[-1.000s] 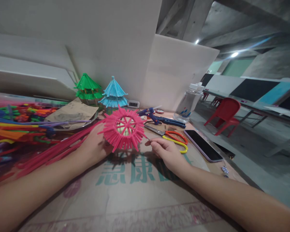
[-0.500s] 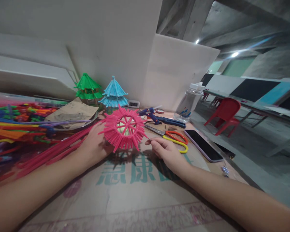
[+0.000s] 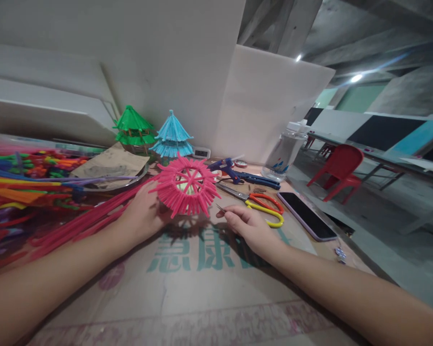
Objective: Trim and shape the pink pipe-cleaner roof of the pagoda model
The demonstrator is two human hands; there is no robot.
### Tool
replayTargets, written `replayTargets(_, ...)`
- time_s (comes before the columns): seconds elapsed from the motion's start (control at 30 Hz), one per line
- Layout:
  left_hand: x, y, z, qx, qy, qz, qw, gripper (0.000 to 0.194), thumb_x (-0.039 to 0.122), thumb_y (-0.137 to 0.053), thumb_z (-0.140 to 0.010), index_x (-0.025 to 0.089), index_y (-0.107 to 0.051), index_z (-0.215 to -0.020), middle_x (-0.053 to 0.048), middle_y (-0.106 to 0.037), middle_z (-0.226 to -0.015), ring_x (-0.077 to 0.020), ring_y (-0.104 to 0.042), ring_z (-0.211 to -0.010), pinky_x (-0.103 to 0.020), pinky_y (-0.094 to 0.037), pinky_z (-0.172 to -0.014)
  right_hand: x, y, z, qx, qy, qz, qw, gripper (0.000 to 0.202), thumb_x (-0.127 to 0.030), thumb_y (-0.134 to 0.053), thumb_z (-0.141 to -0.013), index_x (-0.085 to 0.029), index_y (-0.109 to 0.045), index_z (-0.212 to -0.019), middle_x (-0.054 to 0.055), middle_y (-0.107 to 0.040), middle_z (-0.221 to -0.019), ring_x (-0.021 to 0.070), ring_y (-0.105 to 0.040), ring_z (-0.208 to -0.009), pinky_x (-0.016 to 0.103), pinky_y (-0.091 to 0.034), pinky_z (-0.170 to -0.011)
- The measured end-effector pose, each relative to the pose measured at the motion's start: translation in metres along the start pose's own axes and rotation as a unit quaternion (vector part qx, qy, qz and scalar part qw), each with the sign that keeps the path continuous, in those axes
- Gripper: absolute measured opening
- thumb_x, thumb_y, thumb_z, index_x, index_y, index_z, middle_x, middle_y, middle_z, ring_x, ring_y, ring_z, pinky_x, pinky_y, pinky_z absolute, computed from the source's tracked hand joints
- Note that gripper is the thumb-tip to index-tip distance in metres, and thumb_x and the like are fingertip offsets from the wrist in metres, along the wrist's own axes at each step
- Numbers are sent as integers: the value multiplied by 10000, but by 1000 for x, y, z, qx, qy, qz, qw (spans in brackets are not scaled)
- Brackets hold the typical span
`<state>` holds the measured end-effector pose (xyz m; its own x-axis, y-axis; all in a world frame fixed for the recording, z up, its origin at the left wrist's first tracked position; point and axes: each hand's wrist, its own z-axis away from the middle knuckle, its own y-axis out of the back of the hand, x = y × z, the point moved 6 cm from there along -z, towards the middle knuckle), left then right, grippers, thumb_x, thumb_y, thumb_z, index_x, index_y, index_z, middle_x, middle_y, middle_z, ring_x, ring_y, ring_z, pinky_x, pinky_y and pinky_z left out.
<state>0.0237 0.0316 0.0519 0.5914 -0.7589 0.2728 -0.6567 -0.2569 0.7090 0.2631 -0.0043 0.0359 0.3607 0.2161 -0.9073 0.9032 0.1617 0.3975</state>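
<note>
Frame [image 3: 189, 183] being held up left of the scissors [image 3: 251, 197]

The pink frame is being raised over the cardboard [image 3: 202, 290], left of the scissors. It is being grasped by the left hand [image 3: 144, 214], its fingertips being largely hidden behind the fringe [image 3: 197, 205]. A thin tool [image 3: 221, 208] is being pinched in the fingertips of the right hand [image 3: 251, 228], just left of and nearer than the scissors. The tip is being pointed towards the frame, no contact being clearly seen.

By judgement, much of the frame is already being shown as built: its middle is being crossed by spokes [image 3: 190, 184], and its rim is being ringed by fringe. No pointed top is being shown on its visible side, whereas peaks and two tiers are being displayed by the green tower [image 3: 133, 126] and blue tower [image 3: 172, 135], behind and left of the scissors. Loose pink stems [image 3: 90, 218] are being left unused, far left of the scissors. How much is being left undone cannot be told, the far side being hidden.
</note>
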Motion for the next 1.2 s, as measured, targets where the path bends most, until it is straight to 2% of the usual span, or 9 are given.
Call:
replayTargets(0.1, 5, 1, -2, -16, 1, 6, 1000, 278, 356, -598, -977, 195, -746, -1147, -121, -764, -1237, -333, -669, -1248, -514, -521, -1096, -1, 0, 0, -1, -2, 1, 1000, 421, -576, -666, -911, -173, -773, -971, 26, -649, -790, 145, -464, -628, 283, -346, -583)
replayTargets(0.2, 0, -1, -1, -26, 27, 29, 999, 343, 455, -598, -985, 194, -746, -1151, -111, -785, -1205, -316, -705, -1179, -478, -537, -1060, 0, 0, 0, -4, -8, -7, 1000, 457, -594, -654, -911, -160, -766, -997, 8, -603, -739, 138, -442, -611, 279, -343, -576)
replayTargets(0.33, -22, -9, 6, -42, 130, -6, 991, 469, 611, -586, -927, 189, -741, -1061, -141, -778, -1127, -354, -695, -1138, -517, -518, -1065, 0, 0, 0, -7, 1, -2, 1000, 478, -617, -641, -922, -158, -756, -989, -28, -500, -653, 132, -417, -589, 272, -342, -566)
replayTargets(0.47, -33, -16, 12, -70, 195, -12, 978, 529, 681, -580, -886, 181, -709, -1000, -167, -746, -1107, -375, -668, -1109, -541, -512, -1041, -2, 1, 1, 1, 17, 7, 1000, 448, -604, -654, -925, -170, -756, -972, -13, -542, -686, 135, -454, -612, 270, -365, -580)
replayTargets(0.6, -30, -16, 11, -73, 190, 9, 979, 560, 690, -544, -894, 172, -708, -1028, -174, -737, -1104, -388, -661, -1106, -558, -502, -1030, -4, 1, 2, -4, 17, 13, 1000, 435, -586, -641, -924, -170, -754, -978, 17, -606, -773, 147, -498, -655, 284, -383, -609)
replayTargets(0.73, -29, -15, 11, -60, 198, 31, 978, 536, 660, -565, -882, 177, -719, -1060, -168, -732, -1170, -391, -656, -1159, -556, -493, -1060, -1, -1, 1, -18, -2, 4, 1000, 469, -606, -631, -921, -159, -743, -1003, -13, -533, -699, 142, -465, -614, 285, -345, -579)
replayTargets(0.93, -31, -18, 11, -77, 180, 7, 981, 476, 625, -571, -912, 183, -728, -990, -148, -766, -1044, -374, -699, -1075, -536, -525, -1031, 0, -2, 0, -18, 0, -8, 1000, 551, -684, -635, -911, -151, -738, -1006, -33, -476, -667, 135, -425, -608, 275, -320, -573)
replayTargets(1.03, -25, -16, 8, -64, 145, 24, 987, 455, 608, -571, -932, 193, -743, -1005, -128, -791, -1039, -360, -717, -1087, -509, -539, -1036, -1, -2, 2, -17, 14, -24, 999, 597, -727, -600, -929, -150, -726, -1012, -47, -448, -637, 129, -391, -583, 273, -299, -558)
replayTargets(1.2, -8, -8, 5, -29, 51, 67, 996, 242, 385, -596, -954, 214, -753, -1024, -72, -814, -1097, -284, -758, -1037, -390, -592, -945, -3, -3, 4, -23, 33, -49, 998, 664, -789, -537, -940, -149, -703, -996, -55, -421, -634, 131, -376, -581, 276, -285, -549)
